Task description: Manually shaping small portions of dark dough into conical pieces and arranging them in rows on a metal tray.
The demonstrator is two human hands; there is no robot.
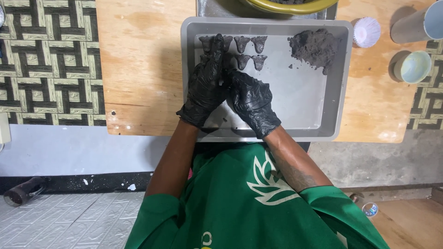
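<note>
Over on the far left sits a woven mat [46,60] with a brown-and-cream basket pattern, then a pale wooden board [138,69] carrying a grey plastic tray [339,92]. Both hands wear shiny black gloves and press together over the tray's left half. Left hand [206,87] stretches flat, fingers pointing up. Right hand [251,101] curls against it, so whatever's squeezed between them is hidden, can't tell. Just above the fingertips lie small dark clay shapes [250,52] in two rows, matte and lumpy. Further right, well apart, a crumbly dark clay heap [316,47]. Past the tray: white pleated paper cup [367,31], pale round bowl [413,67].
</note>
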